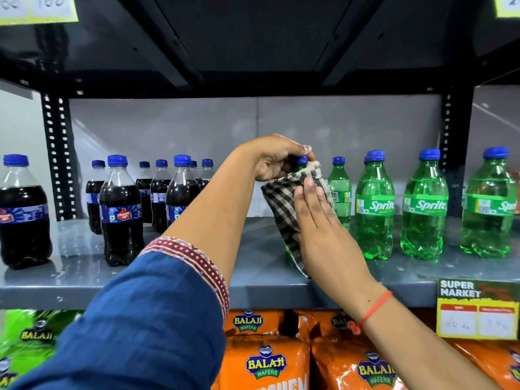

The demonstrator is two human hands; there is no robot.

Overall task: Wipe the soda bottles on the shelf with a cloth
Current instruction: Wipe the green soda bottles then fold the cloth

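A green soda bottle with a blue cap [301,159] stands on the grey shelf [253,288], mostly hidden by a black-and-white checked cloth [284,204] wrapped around its body. My left hand [277,159] grips the bottle at its neck and cap from above. My right hand [318,218] presses the cloth flat against the bottle's side with fingers extended. More green Sprite bottles [374,206] stand in a row to the right. Dark cola bottles [121,209] with blue caps stand to the left.
A black shelf underside [253,38] hangs close above the bottles. Perforated black uprights [57,159] stand at both sides. Orange and green Balaji wafer bags [264,361] fill the level below. A yellow price tag [477,311] is clipped to the shelf edge at right.
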